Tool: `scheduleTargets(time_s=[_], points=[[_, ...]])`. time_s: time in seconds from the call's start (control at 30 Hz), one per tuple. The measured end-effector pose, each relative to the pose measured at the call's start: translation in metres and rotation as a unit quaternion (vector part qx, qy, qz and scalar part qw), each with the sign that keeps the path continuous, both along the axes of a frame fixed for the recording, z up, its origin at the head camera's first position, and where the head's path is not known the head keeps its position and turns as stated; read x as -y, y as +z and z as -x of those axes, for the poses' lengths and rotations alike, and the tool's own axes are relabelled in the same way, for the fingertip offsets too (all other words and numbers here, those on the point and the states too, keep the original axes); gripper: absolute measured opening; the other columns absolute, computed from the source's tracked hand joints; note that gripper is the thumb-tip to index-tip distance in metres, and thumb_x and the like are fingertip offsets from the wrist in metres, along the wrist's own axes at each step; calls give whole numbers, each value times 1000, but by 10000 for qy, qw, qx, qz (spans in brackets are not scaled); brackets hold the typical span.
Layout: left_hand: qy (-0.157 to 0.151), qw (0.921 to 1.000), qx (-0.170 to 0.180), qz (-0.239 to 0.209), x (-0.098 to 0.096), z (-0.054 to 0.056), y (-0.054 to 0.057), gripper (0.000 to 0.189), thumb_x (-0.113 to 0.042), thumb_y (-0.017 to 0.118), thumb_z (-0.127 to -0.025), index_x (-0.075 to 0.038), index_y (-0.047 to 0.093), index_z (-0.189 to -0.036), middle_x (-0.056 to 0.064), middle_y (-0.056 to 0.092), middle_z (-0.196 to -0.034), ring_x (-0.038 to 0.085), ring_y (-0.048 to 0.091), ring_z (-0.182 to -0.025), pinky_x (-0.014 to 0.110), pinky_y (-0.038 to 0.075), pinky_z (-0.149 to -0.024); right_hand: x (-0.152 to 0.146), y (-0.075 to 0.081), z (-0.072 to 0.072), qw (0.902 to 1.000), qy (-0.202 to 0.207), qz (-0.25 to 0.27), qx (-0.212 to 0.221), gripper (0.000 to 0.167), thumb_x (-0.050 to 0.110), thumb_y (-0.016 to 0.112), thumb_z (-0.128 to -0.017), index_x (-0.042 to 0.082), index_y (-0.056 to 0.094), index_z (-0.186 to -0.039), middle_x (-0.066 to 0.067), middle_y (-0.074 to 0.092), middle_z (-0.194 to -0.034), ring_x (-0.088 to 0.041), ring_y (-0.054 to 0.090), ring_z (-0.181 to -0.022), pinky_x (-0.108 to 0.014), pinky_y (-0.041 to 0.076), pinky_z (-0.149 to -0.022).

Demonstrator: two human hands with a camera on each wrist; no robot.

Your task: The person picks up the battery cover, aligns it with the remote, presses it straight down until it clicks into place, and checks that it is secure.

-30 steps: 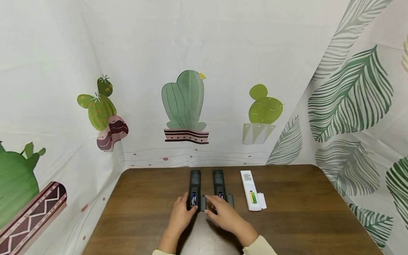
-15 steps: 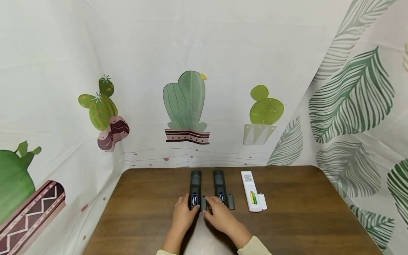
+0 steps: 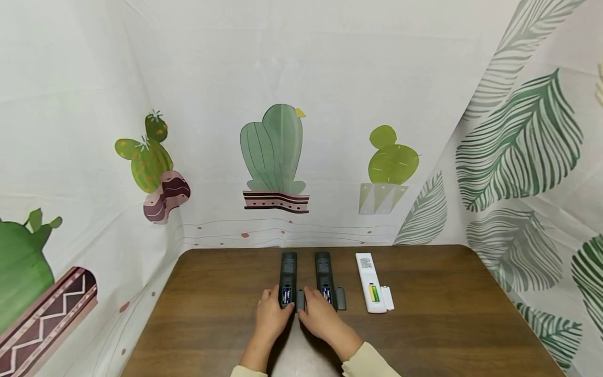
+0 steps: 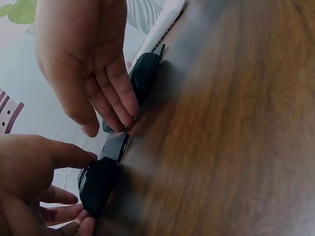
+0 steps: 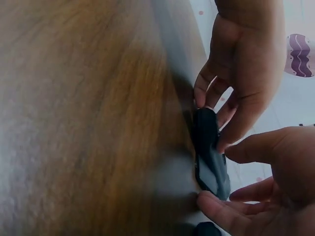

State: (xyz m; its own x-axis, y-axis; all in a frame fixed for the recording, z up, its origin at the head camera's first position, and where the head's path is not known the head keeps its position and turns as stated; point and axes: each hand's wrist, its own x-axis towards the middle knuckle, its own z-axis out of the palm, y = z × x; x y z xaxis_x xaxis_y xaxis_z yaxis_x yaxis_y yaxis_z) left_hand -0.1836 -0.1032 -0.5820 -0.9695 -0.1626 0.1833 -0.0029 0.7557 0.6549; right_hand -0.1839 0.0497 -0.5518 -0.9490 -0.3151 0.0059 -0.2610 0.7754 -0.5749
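My left hand [image 3: 272,318] grips the lower end of the left black remote control [image 3: 289,267], thumb on its right side and fingers on its left. The remote lies back up, with two blue batteries [image 3: 287,295] in its uncovered compartment. A dark grey battery cover [image 3: 300,300] lies just right of it. My right hand [image 3: 324,318] is at that cover, fingers fairly straight with the tips at its right side and thumb near its lower end. In the right wrist view the cover [image 5: 208,173] shows between thumb and fingers, without a clear pinch.
To the right lies a second black remote [image 3: 323,266] with blue batteries, its cover [image 3: 341,298] beside it. Farther right is a white remote [image 3: 366,269] with green-yellow batteries and a white cover [image 3: 387,298]. A cactus-print cloth [image 3: 339,157] hangs behind the wooden table [image 3: 443,314].
My right hand has shifted left, closer around the grey cover, exposing the second remote's batteries. My left hand keeps its hold on the left remote.
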Motion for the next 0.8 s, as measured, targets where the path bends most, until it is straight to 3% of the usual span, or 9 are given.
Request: scheduleTargets(time_s=[0.53,0.8], points=[[10,9990,326,-302,1,5,3,67,-21,84,-78,7,59,-133,21,61,-115,37,61,-96,49,50,-81,11,-4,7,9995,-281,126,98,63,14,72,-90,-12,47,-142,-31,54,-130,-41,65,-109,-49,56,-90],[-105,9972,502,-539,6,9,3,63,-19,79,-81,10,58,-133,24,60,-116,37,63,-99,50,52,-83,14,-9,13,9981,-464,327,238,58,12,69,-92,-12,49,-141,-33,55,-127,-43,64,-112,-52,54,-93]])
